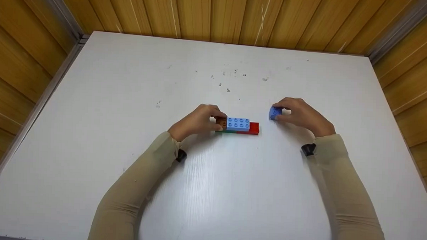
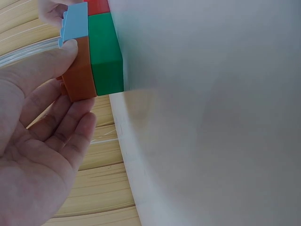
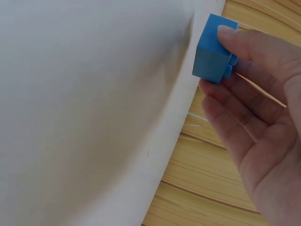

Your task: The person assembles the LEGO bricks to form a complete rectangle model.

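Observation:
My left hand (image 1: pixel 198 120) pinches a brown brick (image 2: pixel 80 70) between thumb and fingers. That brick sits on a green brick (image 2: pixel 106 54), at the left end of a low two-layer build. Beside it in the upper layer is a light blue brick (image 1: pixel 238 124) with two rows of studs. Below, a red brick (image 1: pixel 254 128) sticks out at the right end. Up and to the right, my right hand (image 1: pixel 302 115) pinches a small blue brick (image 3: pixel 214 49), studs facing up in the head view. A gap separates this brick from the build.
The build rests on a white table (image 1: pixel 232 191) with dark scuff marks behind the hands. Wood-patterned panels (image 1: pixel 224 17) stand along the back and both sides. A black wrist device (image 1: pixel 308 149) is worn on each arm.

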The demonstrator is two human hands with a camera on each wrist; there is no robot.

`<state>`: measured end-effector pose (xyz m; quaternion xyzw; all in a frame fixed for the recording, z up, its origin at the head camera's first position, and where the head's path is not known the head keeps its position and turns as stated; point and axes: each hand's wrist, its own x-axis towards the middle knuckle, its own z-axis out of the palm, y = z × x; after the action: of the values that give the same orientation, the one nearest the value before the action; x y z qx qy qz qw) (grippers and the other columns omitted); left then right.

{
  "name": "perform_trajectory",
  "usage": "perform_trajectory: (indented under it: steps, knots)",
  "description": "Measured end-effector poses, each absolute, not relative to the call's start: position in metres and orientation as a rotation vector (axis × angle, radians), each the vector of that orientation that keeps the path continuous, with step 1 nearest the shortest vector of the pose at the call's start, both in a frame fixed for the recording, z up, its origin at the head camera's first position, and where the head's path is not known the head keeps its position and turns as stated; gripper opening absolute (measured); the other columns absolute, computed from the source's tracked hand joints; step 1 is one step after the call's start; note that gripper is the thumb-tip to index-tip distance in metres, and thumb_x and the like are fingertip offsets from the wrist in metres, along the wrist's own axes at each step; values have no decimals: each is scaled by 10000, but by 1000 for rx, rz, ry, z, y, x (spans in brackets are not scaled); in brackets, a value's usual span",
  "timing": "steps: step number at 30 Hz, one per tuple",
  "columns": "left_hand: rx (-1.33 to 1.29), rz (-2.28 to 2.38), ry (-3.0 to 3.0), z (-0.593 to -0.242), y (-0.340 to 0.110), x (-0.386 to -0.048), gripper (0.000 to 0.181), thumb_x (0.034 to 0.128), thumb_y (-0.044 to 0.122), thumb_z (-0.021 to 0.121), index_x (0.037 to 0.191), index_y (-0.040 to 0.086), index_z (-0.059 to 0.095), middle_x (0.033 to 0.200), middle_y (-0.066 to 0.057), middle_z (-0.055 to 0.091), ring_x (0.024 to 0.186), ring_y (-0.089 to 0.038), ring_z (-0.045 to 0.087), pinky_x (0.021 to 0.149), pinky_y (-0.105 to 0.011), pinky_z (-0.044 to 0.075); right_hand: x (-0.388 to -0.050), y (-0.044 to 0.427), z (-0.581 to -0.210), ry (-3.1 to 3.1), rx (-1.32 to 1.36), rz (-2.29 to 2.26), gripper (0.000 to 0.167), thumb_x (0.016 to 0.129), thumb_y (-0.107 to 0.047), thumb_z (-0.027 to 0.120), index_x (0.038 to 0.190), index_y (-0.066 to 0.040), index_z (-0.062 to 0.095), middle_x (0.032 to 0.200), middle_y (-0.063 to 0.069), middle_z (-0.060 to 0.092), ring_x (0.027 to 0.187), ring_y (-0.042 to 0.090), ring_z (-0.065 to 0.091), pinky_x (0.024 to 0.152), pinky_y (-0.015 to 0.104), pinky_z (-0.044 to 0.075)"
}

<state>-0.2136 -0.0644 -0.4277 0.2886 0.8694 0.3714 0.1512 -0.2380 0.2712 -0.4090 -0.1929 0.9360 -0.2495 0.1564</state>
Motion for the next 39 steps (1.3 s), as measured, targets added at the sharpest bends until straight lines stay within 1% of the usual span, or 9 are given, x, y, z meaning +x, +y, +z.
perform_trajectory:
  steps: [2, 8, 16, 24, 27, 33, 39]
  knots:
    - [828, 1061, 2499, -428, -64, -214, 368, 815, 82, 752, 1177, 52, 691, 1040, -80, 674, 928, -165, 579, 880, -353, 508, -237, 269, -407, 2678, -573, -708, 452, 871, -68, 682, 1302, 7, 571, 1282, 175, 592, 1184, 334, 536, 1035, 509, 419]
    - [817, 1051, 2499, -427, -64, -213, 382, 815, 85, 754, 1188, 48, 684, 1049, -83, 673, 935, -165, 579, 885, -356, 506, -233, 261, -402, 2665, -568, -663, 475, 877, -107, 692, 1330, -42, 564, 1310, 140, 583, 1217, 318, 525, 1048, 499, 414]
    - [813, 1047, 2501, -427, -63, -213, 383, 813, 85, 756, 1187, 48, 685, 1058, -83, 677, 939, -169, 578, 899, -365, 504, -228, 254, -397, 2676, -662, -652, 459, 863, -112, 710, 1303, -52, 592, 1273, 122, 609, 1163, 288, 565, 1011, 468, 457]
    - [821, 1053, 2499, -427, -64, -214, 379, 812, 79, 756, 1183, 46, 687, 1060, -89, 678, 939, -171, 581, 898, -373, 507, -223, 246, -392, 2660, -859, -647, 419, 854, -79, 711, 1258, -13, 619, 1199, 146, 643, 1059, 281, 610, 948, 456, 504]
    - [818, 1051, 2498, -428, -64, -214, 379, 813, 81, 756, 1183, 47, 687, 1056, -87, 676, 935, -167, 577, 896, -369, 507, -220, 242, -390, 2655, -910, -648, 407, 848, -73, 716, 1241, -14, 632, 1175, 140, 654, 1038, 271, 619, 933, 454, 513]
    - [812, 1054, 2498, -427, -64, -213, 378, 813, 79, 755, 1183, 47, 687, 1041, -83, 672, 930, -181, 571, 863, -330, 495, -216, 237, -388, 2647, -954, -646, 399, 846, -63, 714, 1235, -17, 637, 1169, 133, 658, 1042, 268, 621, 932, 463, 511]
    - [809, 1053, 2496, -426, -63, -214, 384, 813, 74, 754, 1189, 45, 683, 1054, -86, 674, 943, -184, 570, 894, -364, 501, -214, 232, -387, 2628, -978, -634, 398, 844, -72, 720, 1231, -25, 642, 1165, 119, 660, 1037, 256, 621, 926, 446, 518]
